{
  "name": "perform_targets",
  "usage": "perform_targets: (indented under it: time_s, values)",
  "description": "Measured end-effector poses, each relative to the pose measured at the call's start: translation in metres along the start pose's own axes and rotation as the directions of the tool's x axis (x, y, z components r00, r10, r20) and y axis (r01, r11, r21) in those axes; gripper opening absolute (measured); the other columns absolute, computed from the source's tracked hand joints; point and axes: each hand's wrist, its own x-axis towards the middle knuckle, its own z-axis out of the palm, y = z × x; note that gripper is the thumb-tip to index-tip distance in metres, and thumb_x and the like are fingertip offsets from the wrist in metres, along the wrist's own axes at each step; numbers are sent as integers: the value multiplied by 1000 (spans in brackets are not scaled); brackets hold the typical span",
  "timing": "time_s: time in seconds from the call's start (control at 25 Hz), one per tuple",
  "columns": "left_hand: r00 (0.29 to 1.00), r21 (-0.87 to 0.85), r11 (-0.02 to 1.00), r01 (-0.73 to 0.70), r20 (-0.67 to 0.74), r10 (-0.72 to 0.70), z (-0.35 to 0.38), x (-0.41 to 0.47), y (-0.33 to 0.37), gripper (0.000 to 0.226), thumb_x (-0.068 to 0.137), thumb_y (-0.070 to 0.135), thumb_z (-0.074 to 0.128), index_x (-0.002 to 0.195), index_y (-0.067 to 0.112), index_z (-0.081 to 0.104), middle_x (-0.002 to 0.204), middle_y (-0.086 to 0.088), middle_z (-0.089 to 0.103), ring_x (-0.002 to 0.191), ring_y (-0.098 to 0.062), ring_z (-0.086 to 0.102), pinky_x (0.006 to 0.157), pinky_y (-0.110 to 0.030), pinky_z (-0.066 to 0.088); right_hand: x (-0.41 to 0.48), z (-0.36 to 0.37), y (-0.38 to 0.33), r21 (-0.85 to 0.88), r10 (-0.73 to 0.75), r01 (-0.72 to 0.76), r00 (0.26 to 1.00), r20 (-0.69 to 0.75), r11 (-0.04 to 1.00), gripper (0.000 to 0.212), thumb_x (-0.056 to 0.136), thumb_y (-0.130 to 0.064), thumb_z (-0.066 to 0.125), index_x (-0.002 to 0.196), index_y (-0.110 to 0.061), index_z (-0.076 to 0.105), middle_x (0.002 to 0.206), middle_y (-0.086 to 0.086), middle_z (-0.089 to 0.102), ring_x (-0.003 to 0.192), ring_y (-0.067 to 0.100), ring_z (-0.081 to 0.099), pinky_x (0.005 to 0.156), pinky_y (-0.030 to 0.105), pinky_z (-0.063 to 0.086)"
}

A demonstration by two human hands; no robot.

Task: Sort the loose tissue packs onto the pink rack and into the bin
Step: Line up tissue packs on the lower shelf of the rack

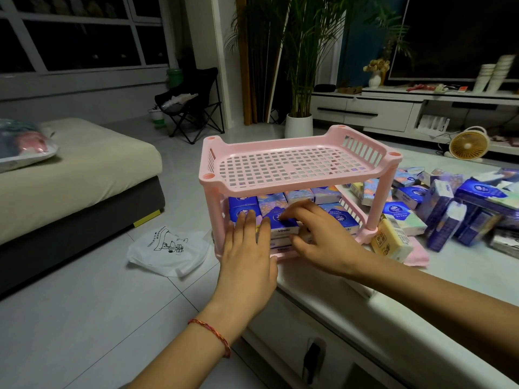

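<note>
A two-tier pink rack (289,164) stands at the left end of a white table. Its top shelf is bare; the lower shelf holds several blue and patterned tissue packs (280,209). My left hand (247,254) lies flat with straight fingers against the front packs on the lower shelf. My right hand (317,234) has its fingers curled over a blue pack (283,224) at the front of that shelf. A heap of loose tissue packs (449,209) lies on the table to the right of the rack. A yellow pack (390,241) leans by the rack's right foot.
The white table's edge (337,301) runs diagonally below my arms. A white plastic bag (168,251) lies on the tiled floor to the left. A sofa (70,175) stands further left. A small fan (469,147) and a potted plant (299,124) are behind the table.
</note>
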Motion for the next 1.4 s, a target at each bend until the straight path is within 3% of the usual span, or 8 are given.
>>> perform_targets:
  time_s: [0.44,0.56,0.6,0.68,1.04,1.16,1.28,1.4]
  values:
    - [992,-54,998,21,125,-14,-6,2,1,76,46,28,89,115,7,64,112,-19,64,104,-36,63,85,-43,51,-1,-1,0,-52,-27,29,999,27,998,41,82,-12,55,123,-14,52,127,3,47,116,16,45,96,23,37]
    - [984,-142,988,51,178,-25,-16,3,3,74,80,29,66,143,9,31,145,-18,33,135,-34,32,112,-40,26,-2,-2,0,-86,-27,31,999,44,996,44,83,-13,55,126,-15,50,130,3,46,119,16,43,97,22,34]
    - [986,-169,984,54,167,-25,-16,2,1,71,90,30,52,148,14,15,151,-12,17,141,-28,15,117,-35,13,-2,-2,0,-96,-26,30,999,45,995,44,83,-13,56,127,-15,50,130,3,46,119,17,44,97,22,34]
    - [986,-185,981,53,167,-22,-18,1,0,66,95,32,40,149,20,4,154,-6,6,143,-22,3,117,-30,3,-2,-2,1,-108,-32,36,999,38,993,43,83,-12,56,126,-14,51,129,5,48,118,19,45,97,25,36]
    - [983,-257,963,84,180,-38,-15,2,-1,60,94,28,45,147,19,19,152,-7,14,142,-24,10,116,-31,11,6,1,-4,-174,-31,34,999,25,984,32,86,-18,57,118,-16,52,127,5,47,116,22,46,96,30,39]
    - [986,-259,962,84,164,-42,-11,1,-1,60,86,21,58,141,11,36,147,-15,30,139,-33,24,114,-38,22,3,1,-3,-170,-44,46,999,17,984,35,85,-18,57,120,-15,52,125,5,48,114,22,47,95,30,40]
    - [1000,-251,968,14,7,-13,-8,1,6,57,74,15,68,127,3,52,133,-21,50,125,-39,47,100,-45,34,-6,-4,-2,-159,-63,62,998,1,985,36,85,-15,55,120,-12,51,121,8,50,108,22,49,90,28,40]
    - [988,-466,873,-144,-119,99,-21,-1,34,42,81,20,44,120,7,56,126,-15,56,121,-30,51,101,-38,43,-30,-24,7,-149,-74,75,997,16,986,29,83,-15,54,111,-8,56,111,9,55,100,22,53,82,20,35]
